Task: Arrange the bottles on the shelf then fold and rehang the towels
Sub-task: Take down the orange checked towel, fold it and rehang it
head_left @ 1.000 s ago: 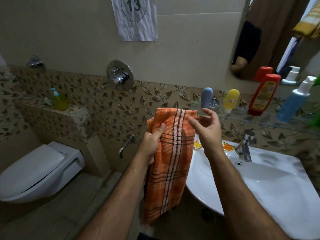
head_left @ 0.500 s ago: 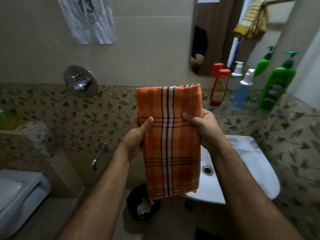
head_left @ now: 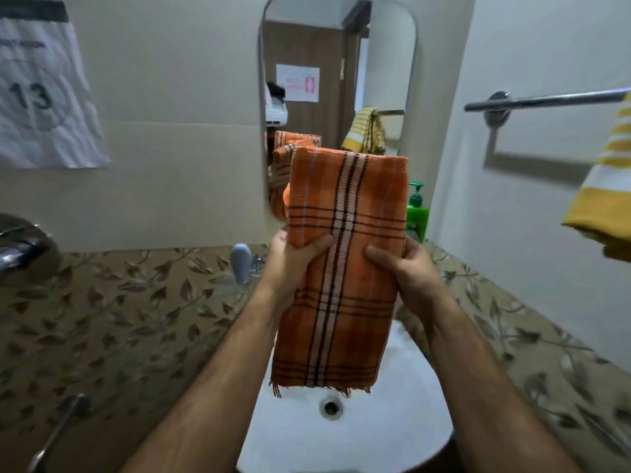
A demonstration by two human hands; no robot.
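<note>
A folded orange plaid towel (head_left: 345,268) hangs upright in front of me, above the white sink (head_left: 392,421). My left hand (head_left: 293,261) grips its left edge, thumb across the front. My right hand (head_left: 406,274) grips the right edge the same way. A chrome towel bar (head_left: 546,100) runs along the right wall, with a yellow-and-white striped towel (head_left: 604,186) draped over its far right end. A green pump bottle (head_left: 416,213) peeks out behind the orange towel, and a blue-grey bottle (head_left: 240,261) stands to the left of my hands. Other bottles are hidden by the towel.
A mirror (head_left: 341,80) hangs on the wall behind the towel. A paper sheet marked 13 (head_left: 41,97) is taped at upper left. A chrome shower valve (head_left: 20,247) sticks out at the left edge, and a spray handle (head_left: 58,435) lies lower left.
My view has swung right and up, bringing the mirror and the towel bar into view. Both hands still hold the orange towel, now raised in front of the mirror.
</note>
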